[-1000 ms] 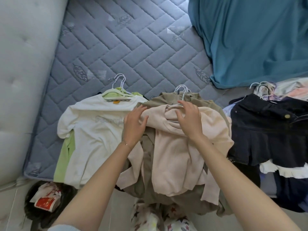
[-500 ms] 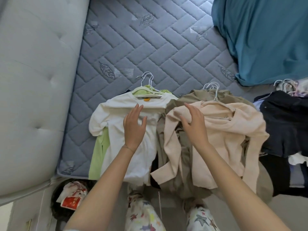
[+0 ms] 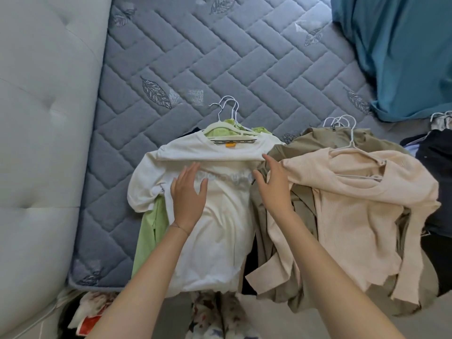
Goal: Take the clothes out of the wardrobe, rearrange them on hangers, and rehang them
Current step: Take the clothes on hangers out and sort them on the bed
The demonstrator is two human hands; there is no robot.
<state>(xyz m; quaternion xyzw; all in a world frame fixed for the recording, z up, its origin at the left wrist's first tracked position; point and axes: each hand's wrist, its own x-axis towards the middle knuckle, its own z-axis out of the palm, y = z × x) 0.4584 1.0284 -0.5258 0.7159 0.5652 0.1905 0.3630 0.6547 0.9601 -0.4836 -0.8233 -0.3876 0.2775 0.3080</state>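
Note:
A cream t-shirt (image 3: pixel 220 228) on a pale hanger (image 3: pixel 227 128) lies on the mattress edge, over a green garment (image 3: pixel 146 241). To its right a peach ribbed top (image 3: pixel 354 211) on a white hanger (image 3: pixel 352 140) lies across an olive garment (image 3: pixel 330 140). My left hand (image 3: pixel 188 194) hovers flat over the cream t-shirt's chest, fingers spread. Between the two piles, my right hand (image 3: pixel 274 187) is open and touches the left edge of the peach top without gripping it.
The grey quilted mattress (image 3: pixel 220 57) stretches ahead. A padded white headboard (image 3: pixel 44 118) fills the left. A teal sheet (image 3: pixel 403 50) lies at the top right, dark clothes (image 3: pixel 435 167) at the right edge. A bag with red print (image 3: pixel 90 314) sits on the floor.
The view shifted left. My right hand slid off the peach top's collar to its left edge, and my left hand moved from the peach top onto the cream t-shirt.

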